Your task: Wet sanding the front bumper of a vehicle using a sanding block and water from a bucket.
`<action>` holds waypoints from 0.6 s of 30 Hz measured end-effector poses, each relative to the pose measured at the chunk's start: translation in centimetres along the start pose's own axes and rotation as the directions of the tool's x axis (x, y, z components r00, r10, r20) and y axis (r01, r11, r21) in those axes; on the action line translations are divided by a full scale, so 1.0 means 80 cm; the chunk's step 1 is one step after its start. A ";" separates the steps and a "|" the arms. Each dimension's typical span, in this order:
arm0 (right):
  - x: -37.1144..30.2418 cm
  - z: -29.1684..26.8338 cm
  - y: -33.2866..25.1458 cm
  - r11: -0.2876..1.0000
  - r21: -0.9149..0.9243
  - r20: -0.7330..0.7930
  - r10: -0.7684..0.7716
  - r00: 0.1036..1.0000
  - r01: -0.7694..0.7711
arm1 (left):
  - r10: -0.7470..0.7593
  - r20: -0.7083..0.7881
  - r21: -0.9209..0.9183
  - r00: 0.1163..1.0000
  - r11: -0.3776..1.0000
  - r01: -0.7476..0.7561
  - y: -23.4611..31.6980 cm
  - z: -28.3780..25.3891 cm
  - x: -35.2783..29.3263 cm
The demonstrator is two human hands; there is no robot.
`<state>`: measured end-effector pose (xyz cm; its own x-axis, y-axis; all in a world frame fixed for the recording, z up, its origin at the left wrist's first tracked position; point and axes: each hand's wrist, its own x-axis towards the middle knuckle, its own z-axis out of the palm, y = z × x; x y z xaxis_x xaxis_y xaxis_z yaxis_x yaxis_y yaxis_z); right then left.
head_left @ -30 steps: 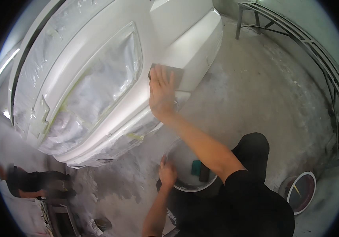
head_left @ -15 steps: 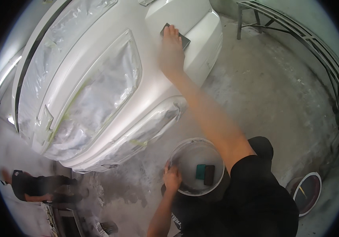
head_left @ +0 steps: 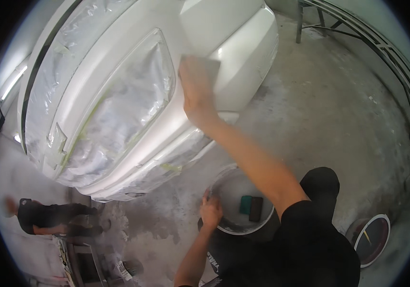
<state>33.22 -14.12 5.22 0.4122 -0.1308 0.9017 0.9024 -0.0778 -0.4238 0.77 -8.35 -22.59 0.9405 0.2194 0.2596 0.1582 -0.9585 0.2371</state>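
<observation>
Right hand (head_left: 196,91) outstretched, seemingly pressing a sanding pad (head_left: 204,67) against white bumper (head_left: 243,52).

floor: bare grey concrete floor (head_left: 339,110), stained and patchy, darker wet patches at lower left | upper right: dark metal rack (head_left: 382,48) of curved bars beside a pale wall | lower right: round red-and-white disc (head_left: 373,239) lying on the floor | left edge: another person (head_left: 52,217) crouching | light: bright, diffuse

Black short-sleeved shirt, bare forearms, dark trousers, no gloves on left grip (head_left: 210,214) or right grip (head_left: 196,91)
</observation>
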 end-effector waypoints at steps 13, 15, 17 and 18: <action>0.011 0.021 -0.014 0.990 0.072 -0.048 0.126 0.991 -0.123 | -0.022 0.024 0.044 0.999 0.999 0.021 0.002 -0.012 0.002; 0.020 0.036 -0.014 0.991 0.031 -0.116 0.134 0.984 -0.131 | -0.033 0.021 0.043 0.999 0.999 0.032 0.007 -0.008 0.001; 0.064 0.049 -0.014 0.989 -0.009 -0.190 0.145 0.971 -0.150 | -0.037 -0.024 0.010 0.999 0.999 0.037 0.009 -0.007 0.003; 0.126 0.045 -0.018 0.995 0.005 -0.150 0.102 0.983 -0.102 | -0.034 -0.024 0.014 0.999 0.999 0.034 0.003 -0.005 0.005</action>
<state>36.50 -11.74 15.20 0.4783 -0.2849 0.8307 0.8562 -0.0591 -0.5132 1.08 -8.40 -22.03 0.9272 0.2559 0.2734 0.1946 -0.9530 0.2323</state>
